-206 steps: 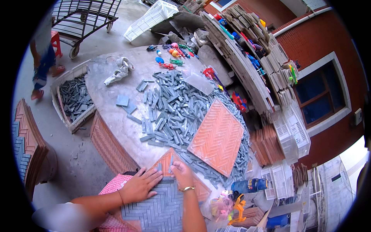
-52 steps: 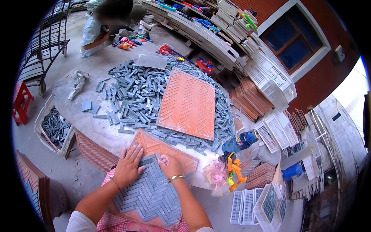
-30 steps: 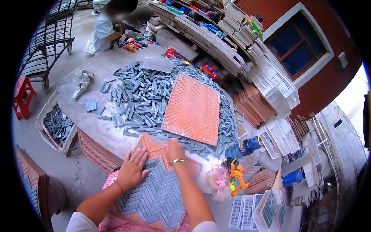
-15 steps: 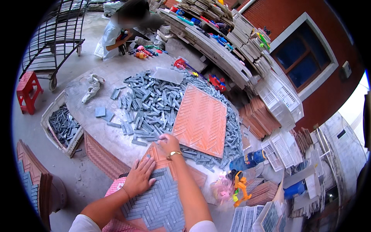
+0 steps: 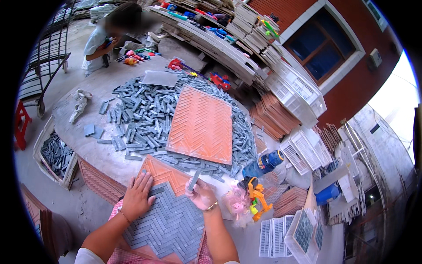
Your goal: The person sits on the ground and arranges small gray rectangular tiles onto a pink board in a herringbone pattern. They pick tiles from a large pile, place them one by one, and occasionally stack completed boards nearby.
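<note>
An orange herringbone-grooved tray (image 5: pixel 163 170) lies in front of me, tilted toward my lap. Grey strip tiles (image 5: pixel 169 220) fill its nearer part in a zigzag pattern, while its far end shows bare orange grooves. My left hand (image 5: pixel 137 198) rests flat along the tray's left edge, fingers stretched out; a small grey bit shows at its fingertips. Over the right edge, my right hand (image 5: pixel 203 194) pinches a single grey strip tile (image 5: pixel 194 179) between thumb and fingers, pointing upward. Beyond the hands, loose grey strip tiles (image 5: pixel 143 110) are heaped on the table.
Another orange grooved tray (image 5: pixel 200 125) lies on the heap. A blue bottle (image 5: pixel 263 163) and plastic toys (image 5: pixel 259 200) are at the right. A crate of tiles (image 5: pixel 66 176) stands at the left, near stacked orange trays (image 5: pixel 101 178). A person (image 5: pixel 99 48) is across the table.
My right hand has moved from the tray's far corner to its right side, and a strip tile now shows upright in its fingers. My left hand stays on the tray's left edge. The view has shifted.
</note>
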`<action>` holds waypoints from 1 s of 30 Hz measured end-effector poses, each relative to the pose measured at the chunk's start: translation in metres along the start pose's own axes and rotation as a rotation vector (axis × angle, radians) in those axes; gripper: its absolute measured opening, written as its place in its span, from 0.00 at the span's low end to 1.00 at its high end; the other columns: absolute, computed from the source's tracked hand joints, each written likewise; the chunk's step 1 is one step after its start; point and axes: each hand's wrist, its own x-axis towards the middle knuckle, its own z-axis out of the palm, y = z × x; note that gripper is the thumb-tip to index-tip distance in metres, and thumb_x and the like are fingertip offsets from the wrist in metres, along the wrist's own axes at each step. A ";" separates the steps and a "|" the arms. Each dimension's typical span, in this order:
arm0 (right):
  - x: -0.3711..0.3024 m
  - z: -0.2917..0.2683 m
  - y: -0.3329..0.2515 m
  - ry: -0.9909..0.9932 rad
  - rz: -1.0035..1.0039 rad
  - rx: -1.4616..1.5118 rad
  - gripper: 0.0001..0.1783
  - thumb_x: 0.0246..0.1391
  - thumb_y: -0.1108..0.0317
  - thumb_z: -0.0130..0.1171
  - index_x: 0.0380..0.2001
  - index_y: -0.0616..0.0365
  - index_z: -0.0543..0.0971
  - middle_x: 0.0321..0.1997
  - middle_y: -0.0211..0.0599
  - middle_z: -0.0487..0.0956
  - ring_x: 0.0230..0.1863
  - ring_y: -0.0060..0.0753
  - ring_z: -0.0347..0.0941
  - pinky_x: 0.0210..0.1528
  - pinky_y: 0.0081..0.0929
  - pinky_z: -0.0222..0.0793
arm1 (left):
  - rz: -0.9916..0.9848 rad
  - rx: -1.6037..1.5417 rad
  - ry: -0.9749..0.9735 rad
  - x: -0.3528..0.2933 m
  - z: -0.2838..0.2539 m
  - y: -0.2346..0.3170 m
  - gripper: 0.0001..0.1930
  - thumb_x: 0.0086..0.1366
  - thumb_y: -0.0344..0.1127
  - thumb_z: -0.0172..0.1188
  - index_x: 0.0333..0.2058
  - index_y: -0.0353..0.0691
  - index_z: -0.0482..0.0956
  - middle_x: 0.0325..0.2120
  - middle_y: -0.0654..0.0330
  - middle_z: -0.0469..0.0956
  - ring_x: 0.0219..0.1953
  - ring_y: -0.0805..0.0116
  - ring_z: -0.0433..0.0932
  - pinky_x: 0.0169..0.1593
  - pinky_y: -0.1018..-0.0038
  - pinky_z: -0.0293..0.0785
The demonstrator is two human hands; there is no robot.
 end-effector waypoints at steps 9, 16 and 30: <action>-0.012 -0.028 -0.019 0.715 -0.060 -1.152 0.13 0.49 0.71 0.61 0.39 0.59 0.76 0.32 0.34 0.78 0.36 0.30 0.74 0.37 0.26 0.68 | -0.003 0.001 -0.017 0.000 -0.001 0.000 0.36 0.56 0.43 0.57 0.60 0.34 0.57 0.63 0.51 0.55 0.66 0.54 0.50 0.67 0.54 0.43; 0.031 -0.050 -0.030 0.706 -0.282 -2.073 0.15 0.40 0.72 0.64 0.36 0.54 0.77 0.39 0.38 0.76 0.42 0.44 0.73 0.42 0.37 0.70 | -0.011 0.008 -0.030 0.000 -0.004 0.000 0.35 0.57 0.45 0.56 0.60 0.35 0.58 0.63 0.52 0.55 0.67 0.56 0.50 0.67 0.54 0.43; 0.041 -0.053 -0.033 0.596 -0.079 -1.869 0.07 0.49 0.67 0.58 0.28 0.58 0.79 0.27 0.42 0.79 0.31 0.46 0.76 0.37 0.36 0.71 | -0.017 -0.009 -0.025 0.000 -0.002 0.001 0.35 0.57 0.47 0.55 0.60 0.36 0.59 0.63 0.54 0.55 0.67 0.58 0.50 0.67 0.56 0.42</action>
